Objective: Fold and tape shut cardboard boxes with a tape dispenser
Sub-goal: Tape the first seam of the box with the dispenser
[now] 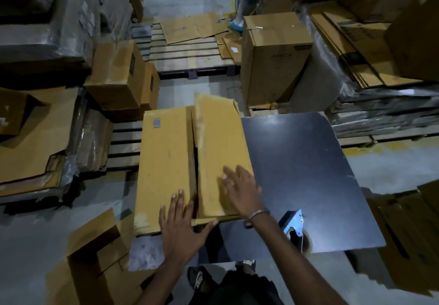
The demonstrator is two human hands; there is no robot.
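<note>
Both hands flat, gripping nothing: left hand (pixel 178 224), right hand (pixel 242 189) pressing cardboard box (pixel 166 162) flaps | seam untaped | tape dispenser (pixel 293 224) idle right of box

Matt brown cardboard box (pixel 166 162) under the left hand (pixel 180 228), its right flap scuffed pale; dark, smooth, faintly glossy bench (pixel 297 162) right of the right hand (pixel 242 190); shiny metal tape dispenser (pixel 293 221).

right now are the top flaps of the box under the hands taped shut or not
Not taped. The flaps of the box are folded down under both hands, a dark gap shows along the seam, and the tape dispenser lies aside on the dark board.
</note>
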